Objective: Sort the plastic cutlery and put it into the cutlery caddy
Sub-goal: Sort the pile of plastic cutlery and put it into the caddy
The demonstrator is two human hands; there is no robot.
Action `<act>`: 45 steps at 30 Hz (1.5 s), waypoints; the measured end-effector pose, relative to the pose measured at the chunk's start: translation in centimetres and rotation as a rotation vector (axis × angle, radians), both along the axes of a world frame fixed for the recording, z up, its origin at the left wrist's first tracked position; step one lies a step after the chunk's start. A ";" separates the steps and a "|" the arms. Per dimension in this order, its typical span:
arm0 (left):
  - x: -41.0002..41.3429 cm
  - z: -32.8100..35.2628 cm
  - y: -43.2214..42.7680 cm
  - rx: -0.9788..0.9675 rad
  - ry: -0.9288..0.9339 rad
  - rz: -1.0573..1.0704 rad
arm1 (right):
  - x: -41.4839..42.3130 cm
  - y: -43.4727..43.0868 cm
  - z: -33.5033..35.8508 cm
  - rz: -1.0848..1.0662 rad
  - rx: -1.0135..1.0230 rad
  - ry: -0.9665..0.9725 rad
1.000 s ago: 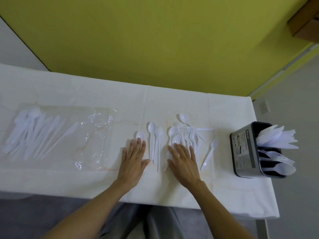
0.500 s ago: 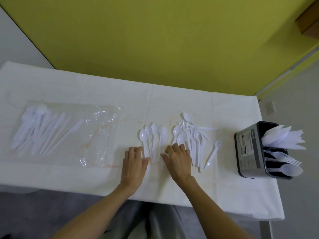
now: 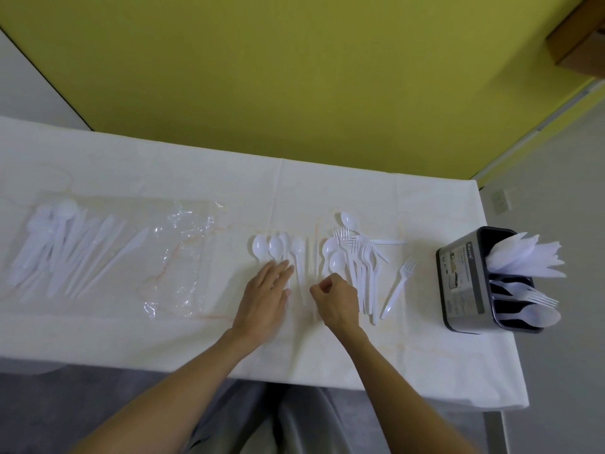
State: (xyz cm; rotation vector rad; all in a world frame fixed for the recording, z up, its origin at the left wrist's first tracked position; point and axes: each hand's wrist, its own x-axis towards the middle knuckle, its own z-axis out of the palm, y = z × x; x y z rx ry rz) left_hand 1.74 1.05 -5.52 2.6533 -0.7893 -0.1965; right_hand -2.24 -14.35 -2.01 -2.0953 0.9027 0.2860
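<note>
- Cutlery is only partly sorted: a row of spoons [image 3: 274, 247] lies side by side at 12 o'clock from my left hand [image 3: 263, 298], bowls pointing away from me.
- My left hand lies flat on the spoon handles, fingers [image 3: 280, 268] straight and holding nothing.
- My right hand [image 3: 339, 301] sits just to the 3 o'clock side of the row. Its fingers [image 3: 322, 285] are curled at the handle ends of two more spoons; I cannot tell whether they have one pinched.
- A cluster of forks [image 3: 360, 257] lies at 1 o'clock from my right hand, mixed with those spoons and one more at its far end. A lone fork [image 3: 397, 286] lies apart on its 3 o'clock side.
- The caddy [image 3: 458, 283] stands at the counter's 3 o'clock end and already holds a few forks and a spoon, plus napkins [image 3: 530, 257] in the far compartment.
- A clear bag [image 3: 183, 257] at 9 o'clock has a heap of knives and spoons [image 3: 65, 247] on or in it, seemingly untouched.
- I judge the job to be at an early stage: grouping is under way on the counter [image 3: 327, 355], and most pieces have not yet gone into the caddy.
</note>
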 end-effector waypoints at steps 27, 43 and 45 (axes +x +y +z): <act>-1.3 0.0 -10.4 0.276 0.069 -0.436 | -4.8 -8.1 0.5 -0.366 0.061 -0.286; -1.9 -0.5 -12.0 0.278 0.000 -0.550 | -6.5 -10.0 -0.1 -0.393 0.038 -0.286; -2.0 -0.9 -11.8 0.316 -0.010 -0.539 | -6.7 -10.2 -0.1 -0.393 0.033 -0.283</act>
